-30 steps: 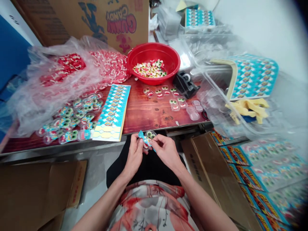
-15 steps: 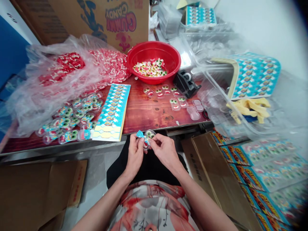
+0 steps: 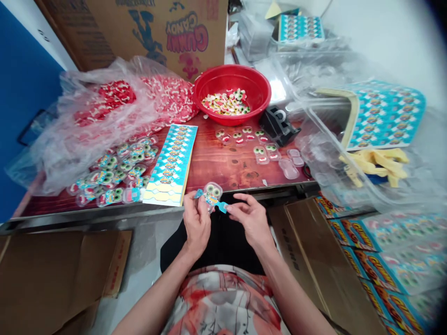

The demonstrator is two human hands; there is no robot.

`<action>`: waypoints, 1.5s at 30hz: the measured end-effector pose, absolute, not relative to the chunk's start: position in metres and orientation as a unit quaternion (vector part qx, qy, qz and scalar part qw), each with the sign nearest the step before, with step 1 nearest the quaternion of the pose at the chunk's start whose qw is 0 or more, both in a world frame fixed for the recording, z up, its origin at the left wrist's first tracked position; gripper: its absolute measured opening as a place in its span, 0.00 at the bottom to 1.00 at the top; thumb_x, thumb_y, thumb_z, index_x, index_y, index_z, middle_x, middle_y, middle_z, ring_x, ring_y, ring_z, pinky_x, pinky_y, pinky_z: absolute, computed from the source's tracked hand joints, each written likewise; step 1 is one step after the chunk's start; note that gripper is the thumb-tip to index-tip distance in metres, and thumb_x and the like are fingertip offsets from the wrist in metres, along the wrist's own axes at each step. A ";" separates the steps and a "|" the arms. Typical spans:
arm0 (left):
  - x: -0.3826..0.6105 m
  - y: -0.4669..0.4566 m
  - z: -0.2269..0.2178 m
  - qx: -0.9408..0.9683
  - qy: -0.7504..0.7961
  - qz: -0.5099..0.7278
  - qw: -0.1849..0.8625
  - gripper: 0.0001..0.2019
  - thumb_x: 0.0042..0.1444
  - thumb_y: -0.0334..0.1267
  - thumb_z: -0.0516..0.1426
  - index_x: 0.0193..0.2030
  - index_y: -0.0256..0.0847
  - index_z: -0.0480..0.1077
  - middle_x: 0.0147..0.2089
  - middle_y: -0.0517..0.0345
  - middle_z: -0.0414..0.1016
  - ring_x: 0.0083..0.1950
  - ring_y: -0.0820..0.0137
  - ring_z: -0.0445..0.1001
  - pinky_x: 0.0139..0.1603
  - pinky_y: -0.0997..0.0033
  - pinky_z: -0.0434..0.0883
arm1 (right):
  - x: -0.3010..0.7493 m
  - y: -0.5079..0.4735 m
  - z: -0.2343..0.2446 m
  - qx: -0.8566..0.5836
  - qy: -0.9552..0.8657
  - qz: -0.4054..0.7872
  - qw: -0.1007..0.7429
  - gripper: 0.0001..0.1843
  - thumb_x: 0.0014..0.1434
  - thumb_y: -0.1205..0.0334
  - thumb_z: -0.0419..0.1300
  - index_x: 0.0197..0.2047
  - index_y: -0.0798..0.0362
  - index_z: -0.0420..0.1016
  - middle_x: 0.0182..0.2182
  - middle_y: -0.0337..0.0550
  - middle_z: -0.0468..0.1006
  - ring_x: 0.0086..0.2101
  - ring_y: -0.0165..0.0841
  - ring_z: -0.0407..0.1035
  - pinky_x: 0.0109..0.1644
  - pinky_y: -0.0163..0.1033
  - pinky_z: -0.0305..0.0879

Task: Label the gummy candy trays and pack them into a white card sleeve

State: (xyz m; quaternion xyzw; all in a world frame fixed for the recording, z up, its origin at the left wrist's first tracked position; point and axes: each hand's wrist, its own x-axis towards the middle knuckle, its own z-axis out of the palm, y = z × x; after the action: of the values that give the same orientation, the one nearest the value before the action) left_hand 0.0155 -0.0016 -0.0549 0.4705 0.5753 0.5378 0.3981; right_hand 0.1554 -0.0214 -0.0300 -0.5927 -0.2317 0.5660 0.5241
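Note:
My left hand [image 3: 196, 221] pinches a small clear candy capsule [image 3: 212, 191] with green-eyed gummies and a blue sticker across it, held just below the table's front edge. My right hand [image 3: 249, 218] is beside it, fingers curled, its fingertips at the sticker's blue right end [image 3: 221, 207]. A blue sticker sheet [image 3: 172, 164] lies on the red-brown table [image 3: 223, 170] just above my hands. Left of the sheet is a pile of sealed capsules [image 3: 111, 174].
A red bowl [image 3: 232, 93] of gummies stands at the back, with filled open capsules [image 3: 251, 142] and a black tape dispenser [image 3: 277, 125] in front. A plastic bag of red candy [image 3: 104, 107] lies left. Clear bags and sticker sheets [image 3: 384, 114] are right, cardboard boxes [image 3: 314, 251] below.
The view shifted slightly right. The capsule turned in my hands, and my right fingers slid out to the sticker's right end, away from the capsule.

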 end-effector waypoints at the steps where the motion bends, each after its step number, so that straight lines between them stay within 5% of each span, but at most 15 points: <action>1: 0.014 0.001 -0.053 0.470 0.572 0.541 0.398 0.10 0.68 0.46 0.53 0.48 0.44 0.62 0.33 0.63 0.70 0.28 0.74 0.73 0.29 0.75 0.69 | 0.159 -0.022 -0.029 -0.599 -0.229 0.551 0.534 0.25 0.40 0.52 0.76 0.41 0.51 0.78 0.27 0.37 0.79 0.28 0.32 0.70 0.35 0.38 0.67; 5: 0.010 0.008 -0.044 0.465 0.560 0.544 0.418 0.10 0.68 0.46 0.54 0.46 0.44 0.61 0.31 0.65 0.69 0.26 0.75 0.73 0.25 0.78 0.67 | 0.157 -0.025 -0.023 -0.573 -0.315 0.540 0.530 0.15 0.50 0.52 0.73 0.36 0.52 0.81 0.32 0.40 0.80 0.31 0.30 0.69 0.37 0.36 0.66; 11: 0.015 0.006 -0.031 0.404 0.533 0.562 0.486 0.10 0.66 0.45 0.57 0.43 0.44 0.61 0.29 0.67 0.69 0.24 0.78 0.71 0.25 0.80 0.66 | 0.135 -0.019 -0.029 -0.557 -0.323 0.530 0.552 0.11 0.53 0.55 0.70 0.28 0.53 0.77 0.24 0.35 0.73 0.26 0.27 0.62 0.32 0.35 0.59; 20: 0.019 0.007 -0.013 0.185 0.418 0.503 0.733 0.17 0.51 0.39 0.69 0.37 0.40 0.64 0.27 0.66 0.69 0.24 0.80 0.65 0.26 0.81 0.65 | 0.134 -0.021 -0.036 -0.545 -0.369 0.489 0.572 0.07 0.58 0.58 0.66 0.32 0.52 0.77 0.28 0.37 0.79 0.30 0.31 0.71 0.38 0.37 0.66; 33: 0.007 0.009 -0.006 0.123 0.332 0.419 0.836 0.20 0.41 0.29 0.72 0.41 0.35 0.72 0.25 0.68 0.65 0.19 0.87 0.56 0.20 0.85 0.56 | 0.118 -0.019 -0.002 -0.547 -0.408 0.424 0.596 0.01 0.56 0.64 0.68 0.34 0.50 0.79 0.32 0.38 0.80 0.31 0.31 0.73 0.36 0.37 0.69; 37: 0.000 0.009 -0.003 0.160 0.312 0.428 0.833 0.22 0.44 0.27 0.69 0.46 0.41 0.70 0.31 0.66 0.71 0.19 0.88 0.56 0.21 0.86 0.57 | 0.111 -0.018 0.007 -0.569 -0.378 0.402 0.610 0.21 0.48 0.64 0.73 0.44 0.48 0.74 0.35 0.35 0.72 0.27 0.27 0.66 0.31 0.35 0.67; 40: -0.006 0.008 -0.001 0.203 0.304 0.432 0.825 0.18 0.49 0.28 0.68 0.44 0.43 0.67 0.34 0.64 0.72 0.20 0.87 0.58 0.23 0.86 0.58 | 0.118 -0.012 0.012 -0.571 -0.416 0.407 0.579 0.38 0.44 0.65 0.75 0.57 0.44 0.69 0.43 0.37 0.70 0.31 0.28 0.66 0.39 0.38 0.70; 43: -0.010 0.006 0.000 0.234 0.311 0.420 0.820 0.16 0.52 0.33 0.69 0.40 0.42 0.66 0.35 0.63 0.72 0.22 0.85 0.60 0.23 0.84 0.59 | 0.131 -0.002 0.014 -0.529 -0.512 0.439 0.515 0.38 0.47 0.65 0.74 0.61 0.40 0.71 0.52 0.41 0.70 0.43 0.33 0.69 0.52 0.44 0.69; 45: -0.011 0.006 0.000 0.250 0.329 0.419 0.808 0.16 0.52 0.37 0.69 0.39 0.42 0.66 0.35 0.62 0.71 0.23 0.83 0.61 0.23 0.82 0.60 | 0.138 0.006 0.013 -0.492 -0.548 0.468 0.489 0.28 0.48 0.64 0.73 0.54 0.42 0.78 0.53 0.43 0.70 0.51 0.38 0.68 0.57 0.46 0.66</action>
State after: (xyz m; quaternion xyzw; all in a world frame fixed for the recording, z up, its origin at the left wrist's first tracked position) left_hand -0.0107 0.0059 -0.0004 0.2499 0.3294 0.4194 0.8082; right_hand 0.1377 0.0063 0.0128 -0.4920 -0.5475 0.4684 0.4886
